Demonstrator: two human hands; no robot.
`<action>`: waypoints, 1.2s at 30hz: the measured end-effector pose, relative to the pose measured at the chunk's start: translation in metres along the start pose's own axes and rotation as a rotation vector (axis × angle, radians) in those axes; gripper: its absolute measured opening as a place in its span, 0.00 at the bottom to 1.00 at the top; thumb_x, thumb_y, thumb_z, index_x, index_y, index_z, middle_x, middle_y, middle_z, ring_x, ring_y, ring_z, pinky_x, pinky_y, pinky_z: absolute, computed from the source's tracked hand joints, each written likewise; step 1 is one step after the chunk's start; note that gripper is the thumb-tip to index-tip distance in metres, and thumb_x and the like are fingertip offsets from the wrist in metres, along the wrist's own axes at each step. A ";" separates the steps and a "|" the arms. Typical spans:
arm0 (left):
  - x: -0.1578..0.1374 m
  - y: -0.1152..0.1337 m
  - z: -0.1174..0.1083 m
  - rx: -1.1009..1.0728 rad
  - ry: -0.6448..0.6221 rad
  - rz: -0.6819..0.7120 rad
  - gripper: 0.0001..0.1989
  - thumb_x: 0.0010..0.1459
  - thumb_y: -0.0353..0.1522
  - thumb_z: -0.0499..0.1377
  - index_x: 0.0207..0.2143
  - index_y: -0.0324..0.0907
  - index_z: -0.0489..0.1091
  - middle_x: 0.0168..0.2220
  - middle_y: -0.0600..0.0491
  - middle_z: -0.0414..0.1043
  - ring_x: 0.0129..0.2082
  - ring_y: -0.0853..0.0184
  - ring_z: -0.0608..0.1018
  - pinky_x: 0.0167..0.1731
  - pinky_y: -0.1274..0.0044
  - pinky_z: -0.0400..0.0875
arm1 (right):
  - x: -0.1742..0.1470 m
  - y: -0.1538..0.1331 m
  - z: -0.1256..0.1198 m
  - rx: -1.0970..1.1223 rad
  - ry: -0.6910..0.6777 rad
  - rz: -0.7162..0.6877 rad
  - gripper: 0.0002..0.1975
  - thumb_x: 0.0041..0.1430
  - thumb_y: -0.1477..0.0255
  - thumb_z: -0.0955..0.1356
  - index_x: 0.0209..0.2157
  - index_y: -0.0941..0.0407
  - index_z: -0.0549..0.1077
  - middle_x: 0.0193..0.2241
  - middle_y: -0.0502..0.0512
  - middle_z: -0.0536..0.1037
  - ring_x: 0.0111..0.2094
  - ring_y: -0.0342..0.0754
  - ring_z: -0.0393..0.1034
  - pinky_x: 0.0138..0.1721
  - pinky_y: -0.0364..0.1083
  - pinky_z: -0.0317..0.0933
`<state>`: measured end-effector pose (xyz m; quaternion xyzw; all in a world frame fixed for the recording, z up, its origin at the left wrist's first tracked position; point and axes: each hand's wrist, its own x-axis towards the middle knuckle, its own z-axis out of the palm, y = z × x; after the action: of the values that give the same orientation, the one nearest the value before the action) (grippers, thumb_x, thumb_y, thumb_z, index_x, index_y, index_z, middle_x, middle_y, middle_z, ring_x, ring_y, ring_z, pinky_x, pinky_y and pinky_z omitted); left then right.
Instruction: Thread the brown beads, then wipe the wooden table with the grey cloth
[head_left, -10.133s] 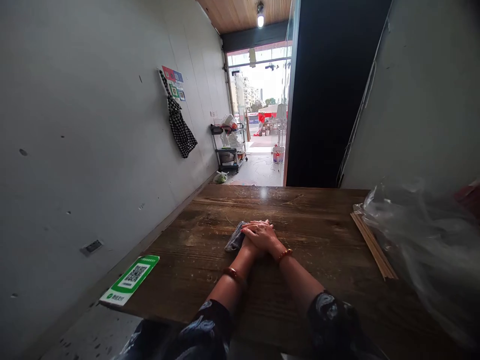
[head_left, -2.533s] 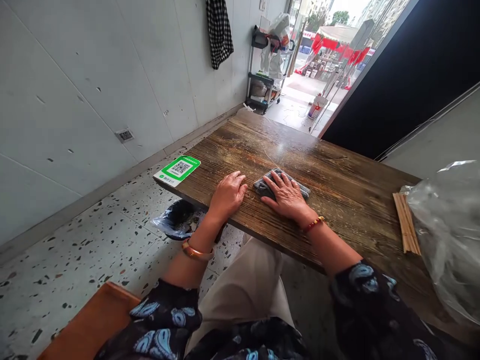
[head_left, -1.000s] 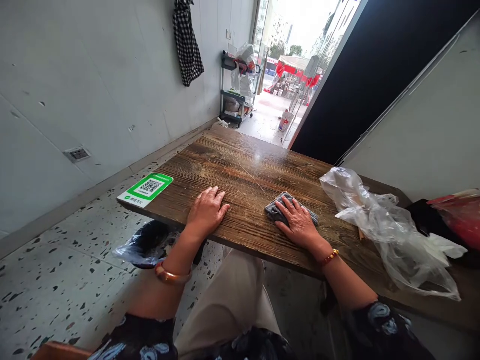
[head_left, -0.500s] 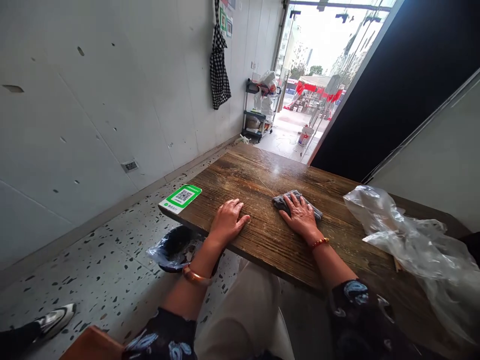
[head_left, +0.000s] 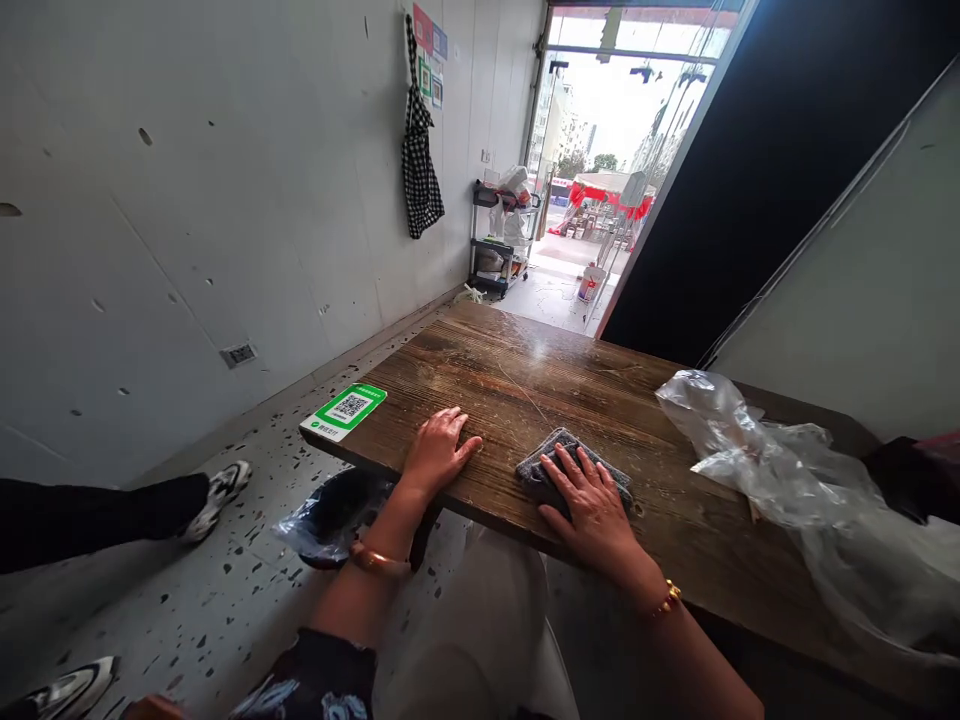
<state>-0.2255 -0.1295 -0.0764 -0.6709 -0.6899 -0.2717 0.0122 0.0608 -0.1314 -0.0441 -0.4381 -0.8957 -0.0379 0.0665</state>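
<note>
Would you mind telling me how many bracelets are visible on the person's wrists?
2: an orange bangle on the left wrist below the table edge, and a beaded bracelet on the right wrist, behind the right hand on the grey cloth.

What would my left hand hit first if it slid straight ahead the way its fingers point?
Probably nothing soon: the left hand points up and right over bare table; the cloth lies off to its right.

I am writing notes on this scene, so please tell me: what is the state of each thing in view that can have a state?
left hand: open, flat on the wooden table near its edge.
right hand: open, pressing on the grey cloth.
grey cloth: crumpled, lying on the table.
plastic bag: crumpled, lying on the table.
QR sign: flat at the table corner.
bin: lined with a bag, open.
checked apron: hanging on the wall.
</note>
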 end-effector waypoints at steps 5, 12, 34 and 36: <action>0.002 -0.003 0.003 0.017 0.009 0.012 0.25 0.62 0.45 0.54 0.54 0.38 0.69 0.59 0.41 0.67 0.60 0.54 0.67 0.59 0.62 0.62 | -0.038 -0.001 -0.002 0.013 0.033 0.011 0.32 0.63 0.59 0.64 0.66 0.44 0.54 0.68 0.48 0.52 0.69 0.61 0.44 0.64 0.63 0.45; 0.005 -0.004 0.001 0.044 -0.020 0.020 0.27 0.63 0.45 0.54 0.55 0.34 0.68 0.60 0.39 0.66 0.61 0.53 0.67 0.60 0.61 0.61 | -0.049 0.012 -0.007 0.048 0.018 -0.040 0.33 0.61 0.60 0.66 0.66 0.42 0.56 0.68 0.46 0.53 0.68 0.62 0.46 0.64 0.63 0.48; 0.004 -0.002 -0.001 0.027 -0.003 0.018 0.26 0.62 0.45 0.54 0.55 0.36 0.69 0.60 0.40 0.67 0.61 0.53 0.67 0.60 0.61 0.62 | -0.052 0.064 0.012 -0.104 0.057 0.186 0.32 0.64 0.54 0.61 0.66 0.48 0.55 0.69 0.52 0.51 0.68 0.65 0.44 0.62 0.66 0.49; 0.004 -0.001 0.000 0.036 -0.003 0.016 0.25 0.62 0.44 0.55 0.55 0.36 0.69 0.60 0.40 0.67 0.61 0.53 0.67 0.60 0.61 0.62 | -0.051 0.054 0.009 -0.081 0.025 0.171 0.34 0.63 0.52 0.61 0.67 0.48 0.54 0.69 0.54 0.50 0.68 0.65 0.42 0.62 0.67 0.48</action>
<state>-0.2274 -0.1256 -0.0749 -0.6765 -0.6893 -0.2581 0.0251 0.1333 -0.1372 -0.0606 -0.5146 -0.8520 -0.0736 0.0629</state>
